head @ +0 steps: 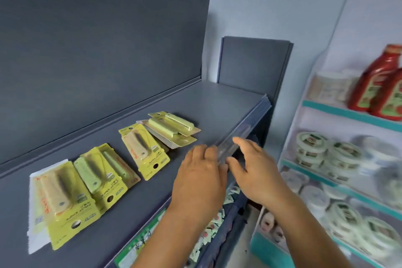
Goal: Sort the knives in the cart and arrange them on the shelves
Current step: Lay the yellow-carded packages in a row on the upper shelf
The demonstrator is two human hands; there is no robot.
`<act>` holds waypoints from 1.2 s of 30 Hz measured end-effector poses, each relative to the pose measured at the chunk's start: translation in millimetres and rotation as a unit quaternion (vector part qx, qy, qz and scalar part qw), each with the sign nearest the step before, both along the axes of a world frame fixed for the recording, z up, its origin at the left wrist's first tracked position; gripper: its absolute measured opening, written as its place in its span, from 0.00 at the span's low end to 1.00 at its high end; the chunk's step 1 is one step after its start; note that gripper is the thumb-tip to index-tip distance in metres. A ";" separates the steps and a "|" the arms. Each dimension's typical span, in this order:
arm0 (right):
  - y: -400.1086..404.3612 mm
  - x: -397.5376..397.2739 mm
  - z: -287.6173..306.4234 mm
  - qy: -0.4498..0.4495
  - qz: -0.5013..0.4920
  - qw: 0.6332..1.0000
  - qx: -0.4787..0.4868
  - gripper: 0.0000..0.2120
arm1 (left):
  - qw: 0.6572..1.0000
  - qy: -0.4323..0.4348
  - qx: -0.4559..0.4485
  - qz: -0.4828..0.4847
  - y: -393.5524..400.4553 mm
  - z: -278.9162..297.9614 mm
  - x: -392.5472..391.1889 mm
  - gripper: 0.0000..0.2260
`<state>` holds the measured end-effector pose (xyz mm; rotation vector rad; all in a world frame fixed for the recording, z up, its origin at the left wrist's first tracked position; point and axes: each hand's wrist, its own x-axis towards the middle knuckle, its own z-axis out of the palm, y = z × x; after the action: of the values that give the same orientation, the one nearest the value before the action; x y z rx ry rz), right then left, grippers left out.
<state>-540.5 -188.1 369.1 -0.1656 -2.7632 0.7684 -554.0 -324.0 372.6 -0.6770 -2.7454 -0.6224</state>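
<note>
Grey shelf (pixel 208 102), top tier: four groups of carded knives in yellow blister packs, laid in a diagonal row. Nearest group (pixel 58 200): a beige-handled knife on overlapped cards beside a white sheet. Second group (pixel 102 172): two green-handled knives. Third (pixel 143 150): one beige-handled knife. Farthest group (pixel 171 129): at least two green-handled knives, stacked. Clear strip (pixel 237 137) along the shelf's front edge. Left hand (pixel 200 178) and right hand (pixel 254 169) both rest at that strip, fingers loose, gripping no knife. Side rack (pixel 348 113): two red bottles (pixel 380 85), many round tubs (pixel 326 152); count unclear through blur.
</note>
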 end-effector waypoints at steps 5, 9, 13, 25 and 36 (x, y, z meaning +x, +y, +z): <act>16.4 86.1 -47.5 -0.056 -0.115 0.992 -0.020 0.25 | 0.992 -0.044 -0.036 -0.113 21.8 -41.8 44.5 0.22; 28.9 149.3 -82.9 -0.095 -0.205 0.973 -0.036 0.24 | 0.975 -0.084 -0.070 -0.195 45.2 -76.2 82.1 0.20; 39.2 205.2 -114.2 -0.138 -0.285 0.947 -0.056 0.24 | 0.952 -0.129 -0.101 -0.259 70.2 -108.0 119.5 0.18; 90.3 371.4 -183.6 -0.171 -0.510 0.830 -0.144 0.23 | 0.850 -0.175 -0.200 -0.456 188.2 -172.5 245.5 0.20; 162.5 498.2 -223.9 -0.113 -0.647 0.722 -0.220 0.24 | 0.744 -0.105 -0.236 -0.616 318.0 -191.6 362.3 0.23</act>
<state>-42.3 -25.6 145.2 -2.0624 -1.7481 0.8842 -191.8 -6.0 180.9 -2.7331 -2.2321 -0.1329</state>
